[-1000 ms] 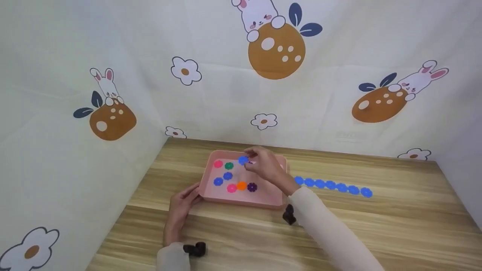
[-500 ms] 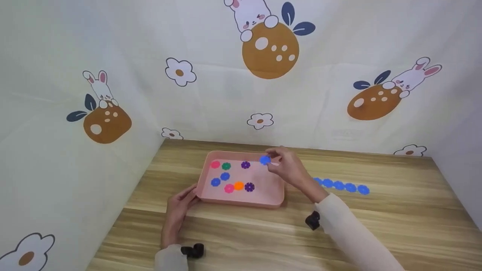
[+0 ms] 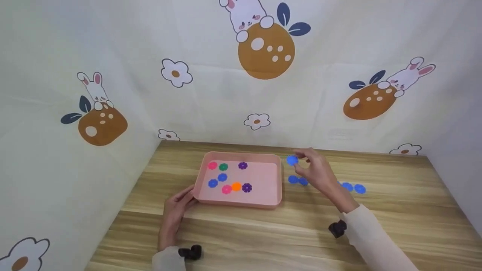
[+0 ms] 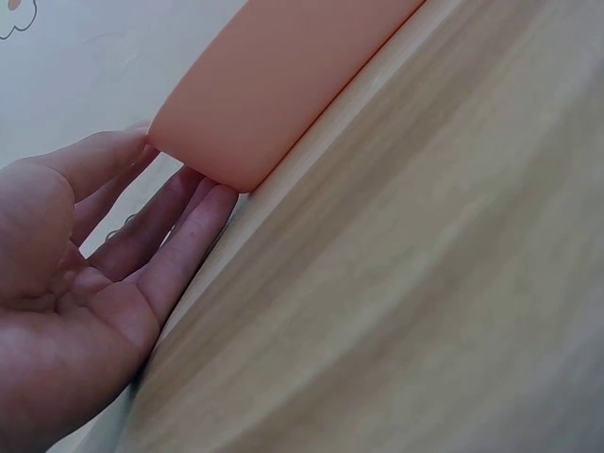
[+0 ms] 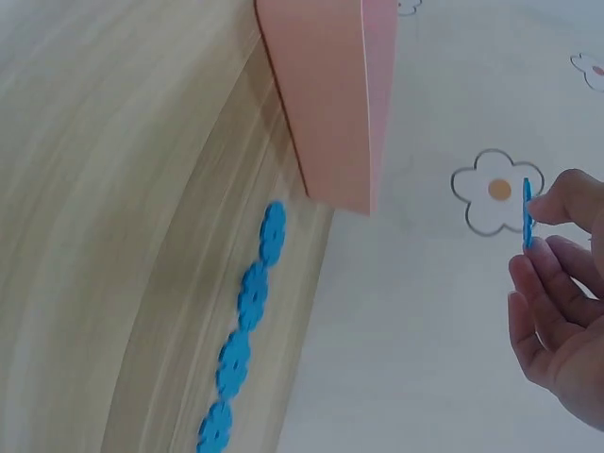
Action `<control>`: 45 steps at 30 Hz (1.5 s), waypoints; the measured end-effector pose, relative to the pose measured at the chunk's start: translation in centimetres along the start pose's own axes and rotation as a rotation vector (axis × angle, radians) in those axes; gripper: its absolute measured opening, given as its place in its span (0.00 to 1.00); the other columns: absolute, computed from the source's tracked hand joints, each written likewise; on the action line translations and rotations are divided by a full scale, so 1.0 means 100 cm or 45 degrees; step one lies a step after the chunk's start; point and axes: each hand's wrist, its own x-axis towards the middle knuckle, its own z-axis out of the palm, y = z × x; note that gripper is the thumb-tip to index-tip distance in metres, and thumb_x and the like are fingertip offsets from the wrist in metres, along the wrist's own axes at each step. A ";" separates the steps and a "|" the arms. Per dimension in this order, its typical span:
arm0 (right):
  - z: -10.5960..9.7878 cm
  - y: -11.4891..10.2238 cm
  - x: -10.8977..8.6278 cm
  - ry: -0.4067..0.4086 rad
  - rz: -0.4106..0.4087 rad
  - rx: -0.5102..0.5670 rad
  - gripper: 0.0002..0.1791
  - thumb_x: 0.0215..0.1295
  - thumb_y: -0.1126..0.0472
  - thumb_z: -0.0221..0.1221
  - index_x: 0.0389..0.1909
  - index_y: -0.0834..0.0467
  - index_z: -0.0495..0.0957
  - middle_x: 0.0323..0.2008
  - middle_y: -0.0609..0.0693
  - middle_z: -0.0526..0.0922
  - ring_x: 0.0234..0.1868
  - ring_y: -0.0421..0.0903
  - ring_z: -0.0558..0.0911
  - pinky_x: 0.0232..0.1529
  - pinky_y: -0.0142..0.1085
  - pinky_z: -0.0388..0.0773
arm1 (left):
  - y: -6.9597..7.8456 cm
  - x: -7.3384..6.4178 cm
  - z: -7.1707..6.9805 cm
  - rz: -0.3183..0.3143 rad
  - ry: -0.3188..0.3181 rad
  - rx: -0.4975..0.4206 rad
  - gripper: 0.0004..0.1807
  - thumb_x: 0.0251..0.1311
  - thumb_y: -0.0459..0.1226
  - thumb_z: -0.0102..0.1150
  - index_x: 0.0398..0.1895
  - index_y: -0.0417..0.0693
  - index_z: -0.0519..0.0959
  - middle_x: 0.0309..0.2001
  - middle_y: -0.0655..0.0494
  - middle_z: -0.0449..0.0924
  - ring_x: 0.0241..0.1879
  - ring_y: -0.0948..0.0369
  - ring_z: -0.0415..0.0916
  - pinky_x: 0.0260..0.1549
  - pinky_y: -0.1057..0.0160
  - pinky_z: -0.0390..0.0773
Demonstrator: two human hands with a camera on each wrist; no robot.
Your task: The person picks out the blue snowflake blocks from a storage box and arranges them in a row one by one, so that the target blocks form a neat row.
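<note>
My right hand pinches a blue flower-shaped plastic disc between thumb and fingers, in the air just right of the tray; in the right wrist view the disc shows edge-on. Beneath that hand runs a row of blue discs on the table, its middle hidden by the hand and forearm. The pink tray holds several discs, among them green, orange and purple ones. My left hand rests at the tray's near-left corner, its fingertips against the outer wall.
The wood-grain table ends at a pale printed cloth at the back, with more cloth at both sides. The tray's raised rim stands left of the right hand. Black wrist cameras sit at both sleeves.
My right hand has carried the blue disc rightward, from over the tray to past its right rim. The left hand stays at the tray's corner. The head view has shifted slightly.
</note>
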 end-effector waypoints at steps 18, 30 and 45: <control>-0.064 0.060 -0.041 0.199 0.051 -0.189 0.20 0.58 0.71 0.67 0.52 0.67 0.82 0.47 0.60 0.88 0.47 0.56 0.85 0.45 0.36 0.84 | 0.003 0.000 -0.004 -0.016 0.011 0.055 0.21 0.70 0.40 0.59 0.62 0.41 0.78 0.64 0.41 0.78 0.56 0.59 0.83 0.54 0.67 0.85; -0.109 0.109 -0.075 0.143 0.226 -0.280 0.21 0.60 0.70 0.66 0.55 0.69 0.79 0.47 0.66 0.86 0.49 0.62 0.83 0.41 0.19 0.80 | 0.003 0.001 0.001 -0.026 -0.004 0.048 0.20 0.71 0.38 0.58 0.62 0.42 0.78 0.65 0.42 0.77 0.57 0.58 0.82 0.54 0.67 0.84; -0.130 0.150 -0.097 -0.063 0.481 -0.280 0.24 0.62 0.66 0.64 0.58 0.72 0.75 0.51 0.71 0.83 0.53 0.67 0.81 0.50 0.44 0.82 | 0.001 0.002 -0.001 -0.015 -0.025 0.035 0.19 0.71 0.37 0.58 0.62 0.40 0.78 0.64 0.42 0.78 0.56 0.59 0.83 0.55 0.66 0.84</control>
